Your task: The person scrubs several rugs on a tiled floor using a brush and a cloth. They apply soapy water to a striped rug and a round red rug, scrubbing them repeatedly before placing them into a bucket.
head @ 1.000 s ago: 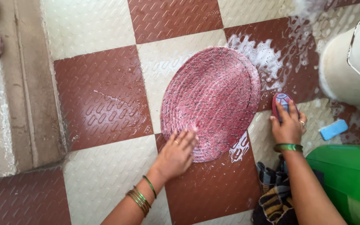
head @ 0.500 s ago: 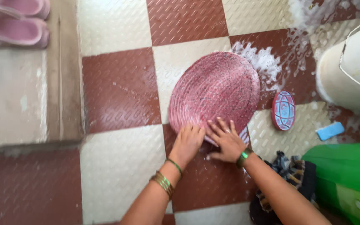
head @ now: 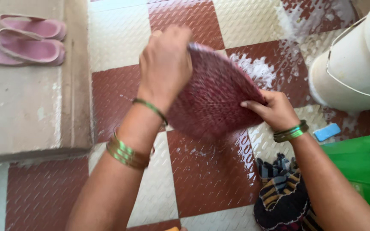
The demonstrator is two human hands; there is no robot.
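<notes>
Fingers of both hands, left hand (head: pixel 164 64) and right hand (head: pixel 275 110), hold tight to a round, bumpy red mat (head: pixel 213 96). It hangs tilted over wet, foamy checkered tiles (head: pixel 210 171).

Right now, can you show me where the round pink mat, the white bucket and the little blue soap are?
round pink mat (head: pixel 213 92): head view, middle of its woven face.
white bucket (head: pixel 347 72): head view, its side wall.
blue soap (head: pixel 326 131): head view, its flat top.
</notes>
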